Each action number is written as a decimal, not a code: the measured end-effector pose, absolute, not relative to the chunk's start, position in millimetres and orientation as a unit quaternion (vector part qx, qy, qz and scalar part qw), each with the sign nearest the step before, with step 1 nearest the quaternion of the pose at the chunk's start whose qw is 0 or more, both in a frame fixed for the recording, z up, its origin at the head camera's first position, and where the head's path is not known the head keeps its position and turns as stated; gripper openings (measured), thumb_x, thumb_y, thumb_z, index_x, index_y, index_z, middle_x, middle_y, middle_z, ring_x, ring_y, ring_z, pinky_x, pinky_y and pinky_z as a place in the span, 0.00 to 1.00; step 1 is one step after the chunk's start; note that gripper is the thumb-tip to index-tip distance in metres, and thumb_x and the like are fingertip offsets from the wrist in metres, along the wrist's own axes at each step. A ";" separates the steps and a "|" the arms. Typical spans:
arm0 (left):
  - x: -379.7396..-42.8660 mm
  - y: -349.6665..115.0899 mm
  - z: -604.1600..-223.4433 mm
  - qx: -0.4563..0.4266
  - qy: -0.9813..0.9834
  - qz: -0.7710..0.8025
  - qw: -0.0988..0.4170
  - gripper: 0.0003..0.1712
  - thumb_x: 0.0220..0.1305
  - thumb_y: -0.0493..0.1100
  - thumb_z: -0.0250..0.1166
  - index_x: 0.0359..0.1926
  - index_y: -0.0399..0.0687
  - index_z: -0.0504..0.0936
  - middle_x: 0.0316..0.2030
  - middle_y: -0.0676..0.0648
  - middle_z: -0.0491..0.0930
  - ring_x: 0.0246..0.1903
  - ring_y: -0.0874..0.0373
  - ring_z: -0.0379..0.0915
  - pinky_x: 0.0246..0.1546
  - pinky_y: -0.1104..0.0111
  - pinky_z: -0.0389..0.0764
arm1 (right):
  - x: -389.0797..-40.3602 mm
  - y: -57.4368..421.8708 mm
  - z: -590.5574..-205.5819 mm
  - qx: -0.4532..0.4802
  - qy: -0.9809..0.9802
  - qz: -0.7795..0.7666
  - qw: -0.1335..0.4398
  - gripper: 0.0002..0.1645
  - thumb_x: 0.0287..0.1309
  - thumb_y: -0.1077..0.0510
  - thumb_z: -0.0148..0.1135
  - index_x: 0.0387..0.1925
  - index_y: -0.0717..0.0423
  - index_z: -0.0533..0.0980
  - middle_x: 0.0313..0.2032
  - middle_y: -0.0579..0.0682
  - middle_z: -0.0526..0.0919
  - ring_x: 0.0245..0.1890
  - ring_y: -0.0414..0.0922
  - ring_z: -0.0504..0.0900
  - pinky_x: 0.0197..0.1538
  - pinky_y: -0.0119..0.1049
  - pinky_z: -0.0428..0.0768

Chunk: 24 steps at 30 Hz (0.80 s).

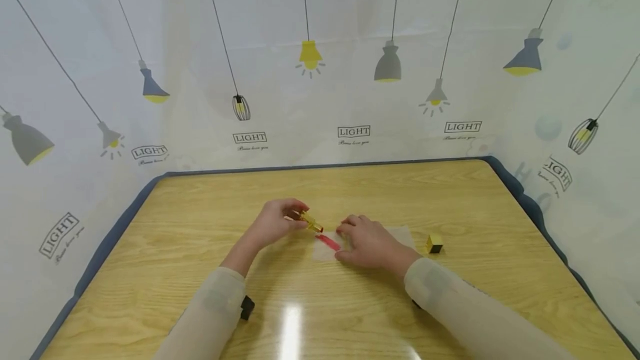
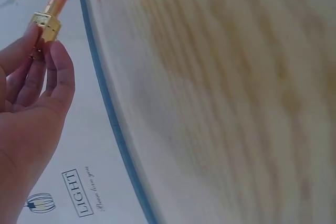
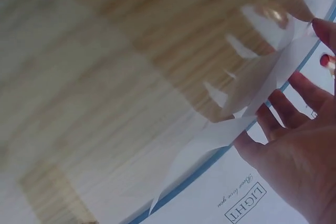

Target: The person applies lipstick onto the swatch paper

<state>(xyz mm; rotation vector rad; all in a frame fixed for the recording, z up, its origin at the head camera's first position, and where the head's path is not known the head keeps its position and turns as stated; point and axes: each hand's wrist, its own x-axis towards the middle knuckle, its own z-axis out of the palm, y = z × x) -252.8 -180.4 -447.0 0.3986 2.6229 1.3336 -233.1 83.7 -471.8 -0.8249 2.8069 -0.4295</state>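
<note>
My left hand (image 1: 277,221) pinches a gold lipstick (image 1: 311,221) between thumb and fingers. In the left wrist view the red tip of the lipstick (image 2: 48,23) points away from the palm. Below it lies a thin translucent sheet of paper (image 1: 324,253) with a red lipstick smear (image 1: 329,242) across it. My right hand (image 1: 369,242) rests on this sheet, its fingers spread and touching the paper just right of the smear. In the right wrist view the fingertips meet the raised, wavy edge of the paper (image 3: 210,137). The lipstick tip hangs close to the smear's upper end.
A gold lipstick cap (image 1: 434,244) with a dark end sits to the right of the paper on the wooden table (image 1: 200,199). A dark blue edge (image 1: 320,168) borders the table, and a white wall covering (image 1: 300,104) printed with lamps surrounds it.
</note>
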 end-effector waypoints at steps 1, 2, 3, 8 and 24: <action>-252.4 -179.7 -447.6 0.127 0.868 0.471 0.096 0.22 0.68 0.35 0.73 0.61 0.37 0.84 0.56 0.40 0.86 0.55 0.48 0.85 0.55 0.59 0.88 | -233.1 83.5 -471.8 -0.276 0.946 -0.144 0.090 0.38 0.68 0.36 0.67 0.71 0.51 0.75 0.70 0.54 0.77 0.69 0.56 0.75 0.71 0.58 0.78; -252.0 -179.1 -448.5 0.122 0.855 0.493 0.104 0.22 0.68 0.35 0.73 0.61 0.36 0.83 0.57 0.39 0.86 0.55 0.48 0.85 0.54 0.60 0.89 | -233.0 83.2 -471.6 -0.273 0.947 -0.144 0.090 0.39 0.68 0.36 0.66 0.72 0.52 0.74 0.70 0.54 0.77 0.70 0.56 0.75 0.71 0.57 0.77; -251.8 -178.6 -449.3 0.114 0.842 0.514 0.115 0.23 0.67 0.35 0.74 0.62 0.36 0.83 0.57 0.39 0.86 0.55 0.49 0.85 0.53 0.61 0.89 | -233.1 82.5 -471.1 -0.267 0.948 -0.147 0.090 0.40 0.68 0.36 0.66 0.73 0.52 0.73 0.71 0.54 0.76 0.70 0.56 0.75 0.72 0.57 0.77; -250.0 -173.1 -451.3 0.105 0.798 0.578 0.138 0.25 0.68 0.35 0.73 0.64 0.35 0.81 0.59 0.38 0.84 0.55 0.49 0.84 0.53 0.63 0.89 | -236.6 90.5 -458.9 -0.245 0.944 -0.192 0.107 0.45 0.69 0.35 0.67 0.78 0.51 0.67 0.76 0.56 0.71 0.74 0.57 0.73 0.76 0.57 0.74; -243.5 -122.5 -451.2 0.068 0.772 0.619 0.128 0.21 0.61 0.28 0.75 0.55 0.34 0.84 0.48 0.41 0.89 0.46 0.57 0.84 0.47 0.69 0.87 | -242.4 146.9 -447.9 -0.265 0.940 -0.120 0.178 0.47 0.62 0.34 0.73 0.74 0.53 0.73 0.77 0.64 0.69 0.79 0.62 0.67 0.79 0.76 0.51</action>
